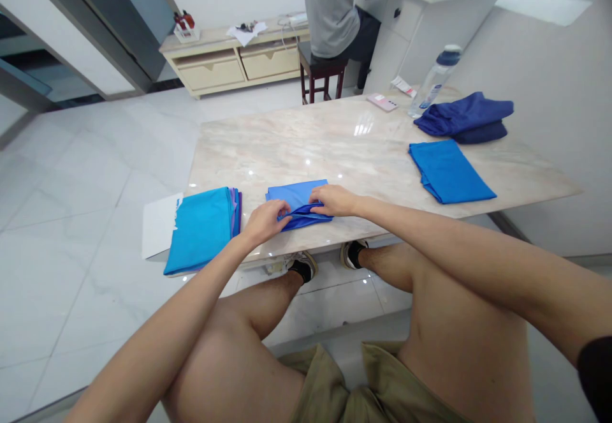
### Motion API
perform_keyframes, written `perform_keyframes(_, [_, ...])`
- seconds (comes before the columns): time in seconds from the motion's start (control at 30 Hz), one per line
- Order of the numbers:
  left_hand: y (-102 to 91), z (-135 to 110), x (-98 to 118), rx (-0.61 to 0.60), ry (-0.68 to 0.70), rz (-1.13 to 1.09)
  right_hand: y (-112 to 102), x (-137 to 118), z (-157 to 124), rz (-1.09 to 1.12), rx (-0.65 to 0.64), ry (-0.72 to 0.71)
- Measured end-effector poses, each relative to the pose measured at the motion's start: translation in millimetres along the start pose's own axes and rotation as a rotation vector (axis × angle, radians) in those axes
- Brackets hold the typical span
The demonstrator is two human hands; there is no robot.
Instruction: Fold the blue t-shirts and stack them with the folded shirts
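Observation:
A blue folded cloth (299, 191) lies on the marble table (268, 142), close to its front edge. Its near part is a darker blue and stands up a little in a fold. My left hand (266, 221) pinches that fold at its left end. At the right end, my right hand (335, 200) grips the same fold between thumb and fingers. A stack of folded cloths (203, 225), turquoise on top with purple layers beneath, sits left of my left hand. To the right lies another folded blue cloth (452, 171).
A crumpled navy cloth (466, 117), a water bottle (435, 81) and a pink phone (382, 102) are at the table's far right. Under the stack, a white sheet (160, 225) juts past the left edge. Beyond, a person in a grey shirt (332, 11) sits on a stool (321, 69).

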State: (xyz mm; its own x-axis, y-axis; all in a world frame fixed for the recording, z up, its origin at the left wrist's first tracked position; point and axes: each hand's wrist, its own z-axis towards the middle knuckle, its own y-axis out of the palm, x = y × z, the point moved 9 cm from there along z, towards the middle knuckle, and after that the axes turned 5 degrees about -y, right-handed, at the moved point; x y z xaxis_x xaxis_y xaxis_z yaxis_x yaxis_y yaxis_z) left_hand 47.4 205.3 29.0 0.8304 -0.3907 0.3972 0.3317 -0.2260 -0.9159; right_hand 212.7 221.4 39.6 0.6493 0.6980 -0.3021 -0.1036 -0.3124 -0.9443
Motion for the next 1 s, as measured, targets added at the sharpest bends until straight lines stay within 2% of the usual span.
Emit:
perform_keyframes(0.17, [0.7,-2,3,-0.066,-0.009,0.111,-6,-9,1,-0.074,0.036,-0.052])
perform_keyframes(0.3, [-6.6,-2,5,-0.060,0.003,0.151,-6,-19,-2,-0.185,0.092,-0.145])
perform_keyframes(0.5, [12.0,-13,12,-0.179,0.135,0.233,29,-30,-30,-0.308,-0.026,-0.384])
perform_keyframes(0.67, [15.1,-24,7,-0.166,0.173,0.299,41,-26,-62,-0.342,-0.020,-0.485])
perform_keyframes(0.77, [11.5,-31,2,-0.156,0.161,0.305,42,-18,-75,-0.278,-0.010,-0.448])
perform_keyframes(0.87, [7.1,-35,-2,-0.143,0.113,0.250,35,-11,-80,-0.108,0.054,-0.348])
perform_keyframes(0.93, [3.7,-35,-10,-0.128,0.007,0.212,25,-2,-78,0.040,0.144,-0.231])
perform_keyframes(1.0, [-0.3,-33,-21,-0.109,-0.155,0.200,15,16,-73,0.135,0.235,-0.060])
